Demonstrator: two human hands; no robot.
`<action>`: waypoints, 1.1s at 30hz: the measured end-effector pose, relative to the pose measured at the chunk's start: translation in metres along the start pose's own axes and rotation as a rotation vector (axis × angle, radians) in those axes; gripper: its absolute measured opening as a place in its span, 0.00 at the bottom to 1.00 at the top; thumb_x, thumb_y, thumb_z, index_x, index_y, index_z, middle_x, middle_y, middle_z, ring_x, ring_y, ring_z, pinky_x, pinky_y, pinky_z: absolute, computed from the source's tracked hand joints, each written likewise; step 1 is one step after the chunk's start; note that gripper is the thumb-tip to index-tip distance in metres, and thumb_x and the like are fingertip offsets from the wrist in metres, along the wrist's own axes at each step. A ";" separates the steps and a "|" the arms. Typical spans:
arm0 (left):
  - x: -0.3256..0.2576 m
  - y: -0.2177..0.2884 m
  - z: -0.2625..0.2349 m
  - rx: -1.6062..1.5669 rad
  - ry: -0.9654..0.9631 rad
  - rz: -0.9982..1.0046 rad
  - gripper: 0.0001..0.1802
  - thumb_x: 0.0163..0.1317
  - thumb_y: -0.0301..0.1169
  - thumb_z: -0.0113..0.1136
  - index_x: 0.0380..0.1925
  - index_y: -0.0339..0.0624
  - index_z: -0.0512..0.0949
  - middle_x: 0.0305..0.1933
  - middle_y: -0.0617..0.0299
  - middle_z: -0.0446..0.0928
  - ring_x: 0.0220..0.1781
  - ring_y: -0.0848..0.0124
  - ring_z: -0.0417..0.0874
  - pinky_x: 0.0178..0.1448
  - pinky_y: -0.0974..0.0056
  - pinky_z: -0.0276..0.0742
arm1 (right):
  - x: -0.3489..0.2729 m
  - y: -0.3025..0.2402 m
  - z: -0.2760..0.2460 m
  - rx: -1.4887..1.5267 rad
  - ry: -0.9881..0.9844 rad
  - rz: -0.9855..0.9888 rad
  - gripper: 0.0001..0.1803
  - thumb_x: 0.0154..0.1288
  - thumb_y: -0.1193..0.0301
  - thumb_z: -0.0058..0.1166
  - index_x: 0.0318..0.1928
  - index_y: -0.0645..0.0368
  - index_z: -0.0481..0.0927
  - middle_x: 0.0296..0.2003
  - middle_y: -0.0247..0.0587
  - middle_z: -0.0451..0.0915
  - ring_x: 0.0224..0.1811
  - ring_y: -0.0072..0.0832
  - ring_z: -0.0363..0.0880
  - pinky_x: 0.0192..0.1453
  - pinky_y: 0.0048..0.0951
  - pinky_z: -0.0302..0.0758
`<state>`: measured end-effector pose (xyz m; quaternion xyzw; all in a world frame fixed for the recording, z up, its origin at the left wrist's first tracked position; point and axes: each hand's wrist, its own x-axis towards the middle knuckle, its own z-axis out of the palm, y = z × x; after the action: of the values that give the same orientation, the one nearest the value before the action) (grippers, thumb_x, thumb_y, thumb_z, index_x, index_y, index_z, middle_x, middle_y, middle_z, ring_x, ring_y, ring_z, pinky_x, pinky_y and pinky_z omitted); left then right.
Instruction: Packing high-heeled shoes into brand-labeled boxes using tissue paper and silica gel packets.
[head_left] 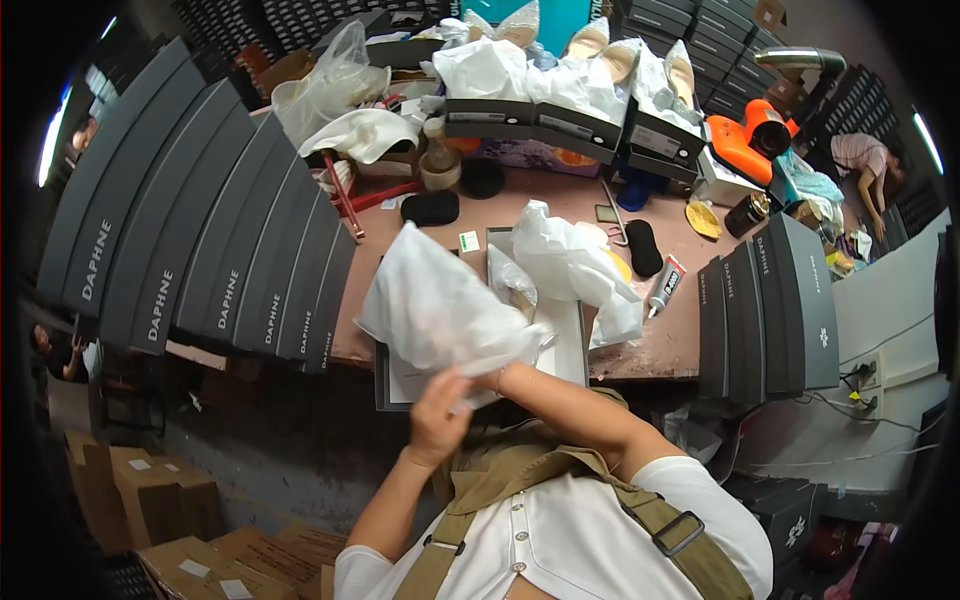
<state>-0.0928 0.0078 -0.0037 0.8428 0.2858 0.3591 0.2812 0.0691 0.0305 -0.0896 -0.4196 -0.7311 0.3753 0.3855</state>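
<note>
A thin white bag (425, 290), somewhat see-through, is held up over an open grey shoe box (382, 385) at the table's near edge. My left hand (438, 418) pinches the bag's lower edge with closed fingers. From the right, my right forearm (560, 400) reaches to the bag's opening; that hand is inside, with only a faint skin tone through the cloth, so its fingers are hidden. White tissue paper (570, 255) spills out of the box. Beside the bag, a shoe (515, 285) in a clear wrapper lies partly covered in the box.
Tall stacks of grey shoe boxes stand left (190, 210) and right (765, 310). Along the back, open boxes (580, 128) hold wrapped pale shoes. A glue tube (666, 286), a black oval pad (645, 248) and an orange heat tool (745, 140) are to the right. Another person (865, 160) bends far right.
</note>
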 end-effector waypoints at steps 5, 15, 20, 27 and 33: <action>-0.029 -0.034 -0.026 -0.090 0.120 -0.380 0.13 0.51 0.16 0.52 0.39 0.32 0.76 0.44 0.52 0.77 0.42 0.63 0.79 0.47 0.64 0.74 | -0.042 -0.090 -0.048 -0.102 0.013 0.358 0.15 0.62 0.72 0.53 0.48 0.63 0.76 0.44 0.52 0.77 0.43 0.44 0.78 0.49 0.37 0.74; 0.072 0.007 0.001 -0.004 0.017 -0.073 0.20 0.58 0.28 0.59 0.51 0.36 0.74 0.49 0.48 0.75 0.43 0.55 0.79 0.59 0.56 0.70 | -0.058 -0.034 -0.086 -0.218 0.822 0.331 0.08 0.61 0.73 0.54 0.40 0.65 0.76 0.33 0.47 0.77 0.34 0.34 0.78 0.39 0.30 0.75; 0.073 -0.019 0.041 0.147 -0.489 0.162 0.17 0.59 0.34 0.60 0.46 0.37 0.76 0.42 0.53 0.78 0.43 0.56 0.79 0.64 0.53 0.66 | -0.070 -0.063 -0.104 0.182 0.595 0.489 0.07 0.65 0.75 0.49 0.40 0.66 0.77 0.31 0.38 0.79 0.31 0.20 0.78 0.36 0.23 0.76; 0.052 -0.038 -0.006 0.228 -1.037 -0.127 0.14 0.56 0.32 0.63 0.41 0.37 0.79 0.36 0.55 0.79 0.37 0.60 0.80 0.56 0.54 0.74 | -0.063 0.004 -0.065 -0.376 0.490 0.567 0.39 0.59 0.70 0.53 0.69 0.60 0.50 0.37 0.65 0.77 0.40 0.59 0.77 0.47 0.49 0.73; 0.051 -0.014 -0.002 -0.795 -0.326 -0.563 0.24 0.65 0.37 0.55 0.56 0.33 0.70 0.49 0.57 0.77 0.52 0.67 0.78 0.60 0.60 0.70 | -0.069 -0.047 -0.103 0.536 0.482 0.541 0.36 0.64 0.73 0.49 0.70 0.61 0.52 0.35 0.40 0.79 0.35 0.21 0.75 0.41 0.24 0.74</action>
<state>-0.0687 0.0527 0.0103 0.6062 0.2952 0.2142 0.7067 0.1682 -0.0254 -0.0228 -0.5565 -0.3614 0.5302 0.5278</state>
